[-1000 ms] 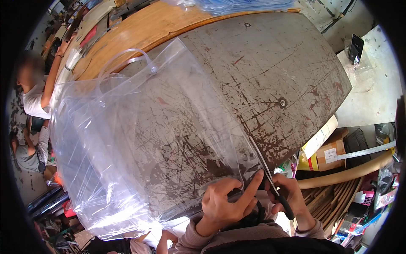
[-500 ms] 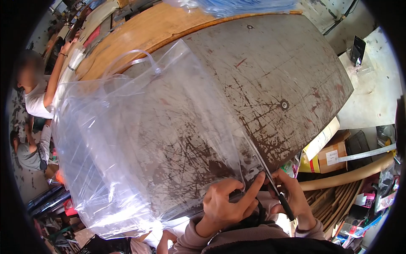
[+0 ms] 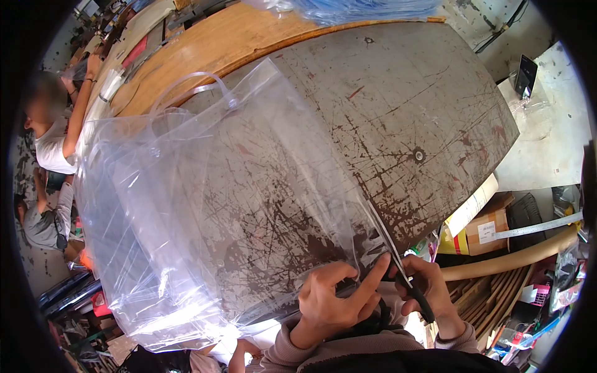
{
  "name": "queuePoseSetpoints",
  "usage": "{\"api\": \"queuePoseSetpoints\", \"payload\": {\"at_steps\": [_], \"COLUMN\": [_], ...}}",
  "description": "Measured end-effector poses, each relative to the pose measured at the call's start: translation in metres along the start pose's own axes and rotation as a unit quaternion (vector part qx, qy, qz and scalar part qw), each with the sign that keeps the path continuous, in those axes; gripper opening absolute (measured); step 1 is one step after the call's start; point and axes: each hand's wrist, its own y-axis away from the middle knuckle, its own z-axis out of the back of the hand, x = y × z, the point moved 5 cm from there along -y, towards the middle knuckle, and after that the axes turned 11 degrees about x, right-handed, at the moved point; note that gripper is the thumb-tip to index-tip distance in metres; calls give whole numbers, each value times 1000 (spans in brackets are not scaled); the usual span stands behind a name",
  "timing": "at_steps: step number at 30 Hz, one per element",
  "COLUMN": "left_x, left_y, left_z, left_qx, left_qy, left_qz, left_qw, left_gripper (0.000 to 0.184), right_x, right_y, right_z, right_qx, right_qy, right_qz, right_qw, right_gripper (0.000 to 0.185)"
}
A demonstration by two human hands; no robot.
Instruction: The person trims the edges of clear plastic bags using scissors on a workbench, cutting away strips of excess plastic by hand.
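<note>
A large clear plastic bag (image 3: 143, 186) with a looped handle (image 3: 189, 81) lies flat across the scratched metal tabletop (image 3: 429, 87). My left hand (image 3: 336, 295) is closed at the bag's near right corner, its index finger stretched towards the scissors. A pair of scissors (image 3: 387, 239) with long blades and black grips is in my right hand (image 3: 432, 289). The blades point away from me along the bag's right edge, close beside my left fingertip. How much plastic lies between the blades is hard to make out.
Blue-tinted plastic sheets (image 3: 367, 9) lie on the wooden board (image 3: 211, 50) at the back. A phone (image 3: 525, 76) stands far right, above a cardboard box (image 3: 488, 230) and a tan tube (image 3: 510, 255). Two people are at the left, one a co-worker in a white shirt (image 3: 53, 146).
The scissors' grips and blades have spread slightly in my right hand. My left hand and the bag have hardly moved. The co-worker's arm at the left has shifted.
</note>
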Motion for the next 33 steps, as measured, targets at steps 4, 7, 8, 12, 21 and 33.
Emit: {"api": "queuePoseSetpoints", "payload": {"at_steps": [4,7,8,12,21,33], "left_x": [1,2,2,1,1,1], "left_y": [-1,-3,-3,-3,0,-3], "left_z": [2,-1,-1,-1,1,0], "left_qx": [12,-17,-17,-7,-1,-18], "left_qy": [18,-4,-5,-3,7,-1], "left_qz": [16,-28,-28,-22,-3,-30], "left_qw": [1000,999,999,1000,1000,999], "left_gripper": [51,48,48,48,49,48], "right_x": [-3,-2,0,8,5,7], "right_y": [-3,-5,-5,-5,-4,-5], "right_z": [0,2,1,2,7,6], "right_qx": [3,-20,-19,-11,1,-6], "right_qy": [0,43,43,62,114,113], "right_qz": [14,36,37,13,-10,-1], "right_qw": [1000,998,998,998,993,994], "right_gripper": [83,86,86,86,83,77]}}
